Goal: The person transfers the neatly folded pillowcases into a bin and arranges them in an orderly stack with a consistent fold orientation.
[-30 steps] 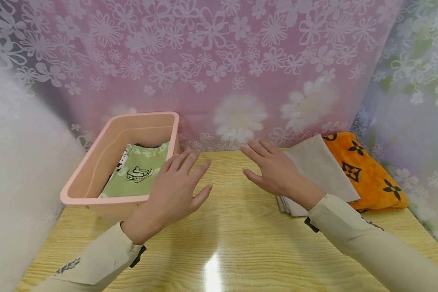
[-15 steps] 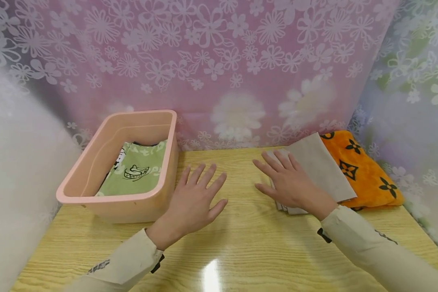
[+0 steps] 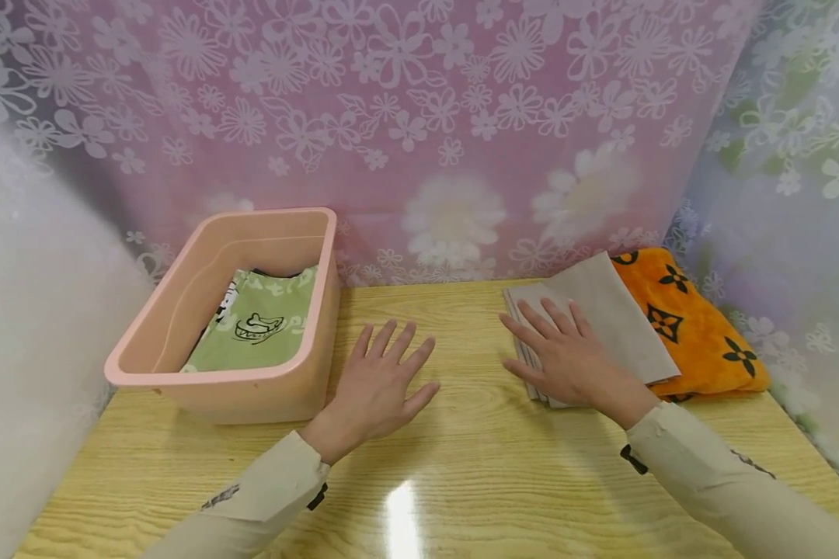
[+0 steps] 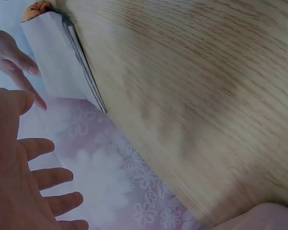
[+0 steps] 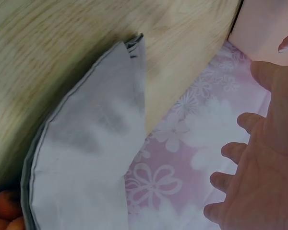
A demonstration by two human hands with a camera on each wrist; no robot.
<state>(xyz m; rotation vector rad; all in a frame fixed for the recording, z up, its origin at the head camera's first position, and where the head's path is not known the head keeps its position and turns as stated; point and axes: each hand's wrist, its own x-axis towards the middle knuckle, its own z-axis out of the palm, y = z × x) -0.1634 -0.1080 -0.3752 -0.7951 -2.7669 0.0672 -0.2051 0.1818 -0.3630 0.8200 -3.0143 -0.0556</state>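
My left hand (image 3: 381,384), fingers spread and palm down, hovers over the table just right of the pink plastic basin (image 3: 252,380). It holds nothing. Inside the basin lies a folded green cloth (image 3: 266,326) with a dark line drawing and pale lettering. On the other side my right hand (image 3: 566,357) is held above a folded grey cloth (image 3: 601,303), fingers apart and also holding nothing. In the right wrist view a gap shows between that hand and the grey cloth (image 5: 91,139). An orange plush cloth (image 3: 692,326) with black motifs lies partly under the grey one.
Everything stands on a light wood-grain table (image 3: 461,466). A pink floral curtain (image 3: 447,140) hangs along its back edge, with pale curtains at both sides. Bare wood lies between the basin and the grey cloth.
My left hand has drawn away from the basin's rim, rightward and toward me. The right hand has shifted right and slightly toward me, over the grey cloth. Basin and cloths stay put.
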